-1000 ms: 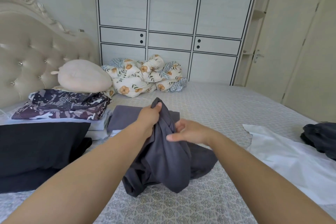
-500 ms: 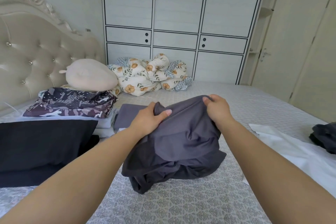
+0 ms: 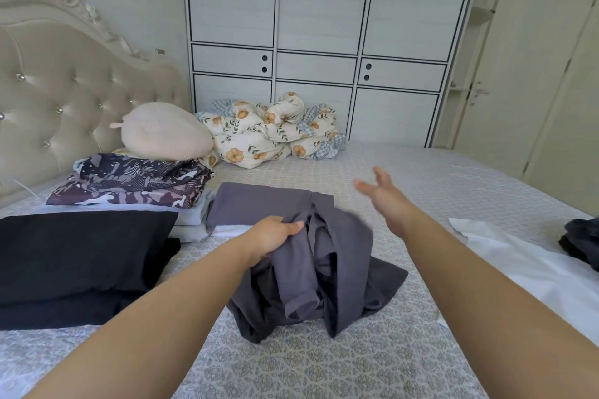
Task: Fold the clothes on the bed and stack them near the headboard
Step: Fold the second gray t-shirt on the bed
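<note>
A bed (image 3: 324,363) with a pale patterned cover fills the scene, with a tufted headboard (image 3: 64,91) at the far left and a white wardrobe (image 3: 317,42) along the far wall. The job looks partly done: near the headboard, on the left, lie several folded pieces, a patterned purple garment (image 3: 129,185) on top of pale folded cloth, a large black folded stack (image 3: 74,256) nearer the camera, and a flat grey folded piece (image 3: 259,201) just to their right. A cream plush cushion (image 3: 162,131) and a bundled floral quilt (image 3: 269,129) sit further back and seem to be bedding, not laundry. Still to be folded, judging by how they lie, are a white garment (image 3: 525,269) spread loosely at the right and a dark crumpled garment (image 3: 581,240) at the far right edge. The piece in hand is a grey garment (image 3: 324,272), bunched and unfolded in the middle of the bed, its lower part heaped on the cover. The left hand (image 3: 275,236) grips its upper left edge with curled fingers and lifts that part off the bed. The right hand (image 3: 385,194) is spread and empty, fingers apart, held in the air just beyond and to the right of the garment and not touching it. It needs a second hold on the cloth before the piece can be shaken flat.
</note>
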